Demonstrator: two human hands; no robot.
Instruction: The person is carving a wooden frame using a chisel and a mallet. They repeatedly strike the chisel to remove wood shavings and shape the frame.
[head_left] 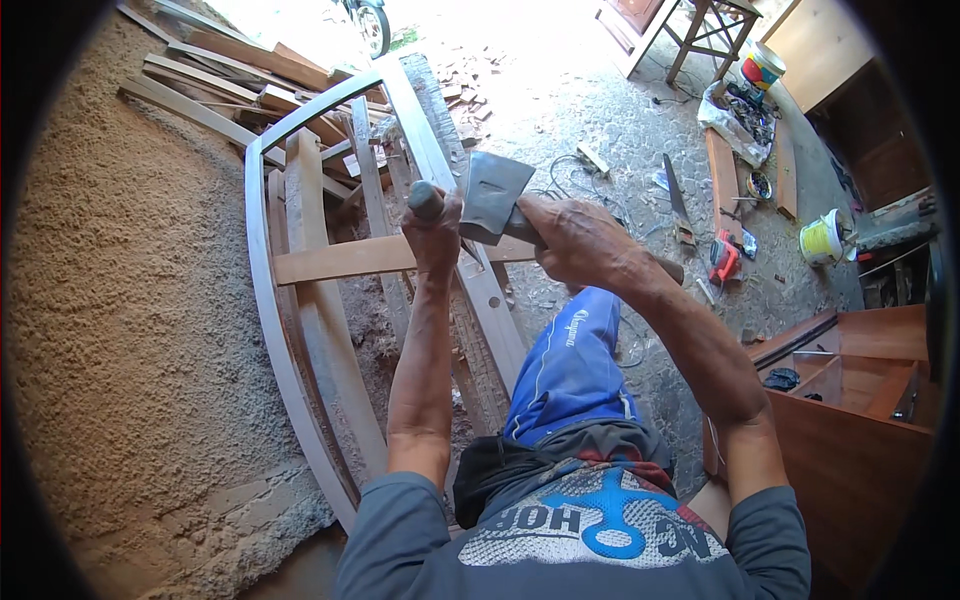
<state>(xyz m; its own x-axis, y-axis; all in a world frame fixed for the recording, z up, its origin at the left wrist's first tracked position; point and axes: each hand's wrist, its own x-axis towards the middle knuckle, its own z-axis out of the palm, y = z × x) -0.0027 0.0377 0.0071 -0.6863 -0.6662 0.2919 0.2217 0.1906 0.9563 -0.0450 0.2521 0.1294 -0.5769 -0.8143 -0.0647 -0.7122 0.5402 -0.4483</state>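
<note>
My left hand (432, 235) grips the rounded handle of a chisel (426, 200) held upright, its blade reaching down to a long board (492, 307) of a curved wooden frame (263, 268). A round hole shows lower on that board. My right hand (578, 240) is closed on the wooden handle of a hatchet (497, 188), whose broad metal head is just right of the chisel handle's top. Whether the two touch I cannot tell. A flat crosspiece (335, 262) runs across the frame behind my left hand.
Timber offcuts (230, 80) lie at upper left beside a sawdust heap (120, 280). At right are a handsaw (673, 195), a red power tool (725, 258), a bucket (818, 240), planks and an open wooden cabinet (820, 440). A stool (705, 40) stands at the back.
</note>
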